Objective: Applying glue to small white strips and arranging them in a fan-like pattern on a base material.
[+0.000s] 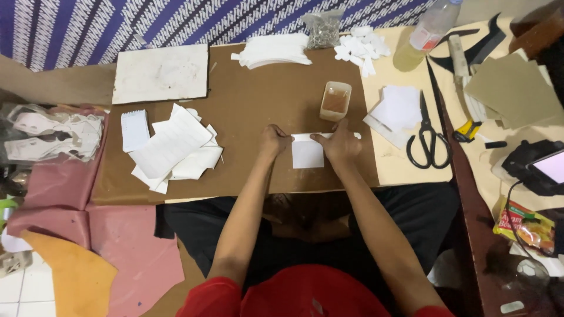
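White paper sheet (307, 154) lies flat on the brown tabletop (264, 94), just below the glue cup (335, 100). I see my left hand (273, 141) pressing its left edge, fingers curled shut against it, and my right hand (341, 144) flat on the top-right, folding a narrow strip. Left of the sheet, a pile of finished-looking pieces (176, 147) waits; blank squares (400, 105) remain beside the scissors (429, 138).
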